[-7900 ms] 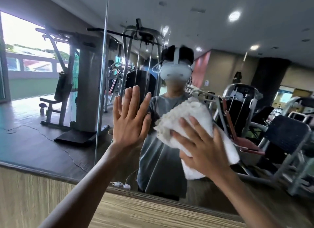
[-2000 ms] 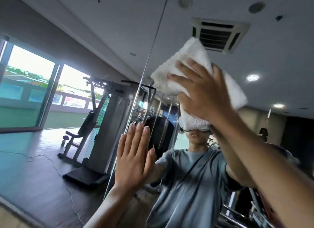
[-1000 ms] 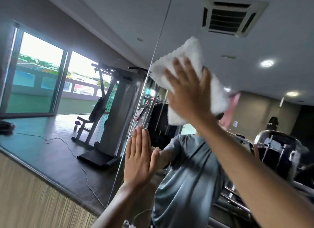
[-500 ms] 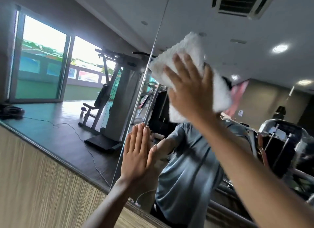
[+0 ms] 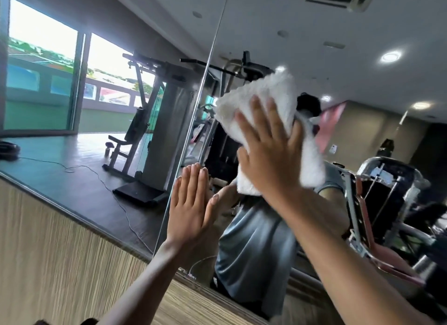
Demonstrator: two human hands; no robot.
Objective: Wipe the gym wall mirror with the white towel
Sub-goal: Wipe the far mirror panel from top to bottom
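Head view, looking up along two bare forearms that reach forward from the bottom edge to a wall mirror (image 5: pixel 266 34). The likely trouble starts with the nearer, lower hand: the left hand (image 5: pixel 191 206) lies palm-flat on the glass, so it may leave a print on a patch that then needs wiping too. The other risk is the white towel (image 5: pixel 261 92) sliding out, since it is only pressed, not gripped, and a fast stroke could let it drop. The left hand's fingers are straight and close together, pointing up, just right of a vertical seam (image 5: pixel 193 121) between mirror panels. The right hand (image 5: pixel 268 155) is higher and to the right, arm raised on a slant, its fingers spread wide and flat across the bunched towel, pinning it to the glass. The towel covers the reflected person's face. Below the mirror runs a wood-grain panel (image 5: pixel 60 252). Deeper in the reflection stand a weight machine (image 5: pixel 167 121), other gym equipment, ceiling lights and bright windows.
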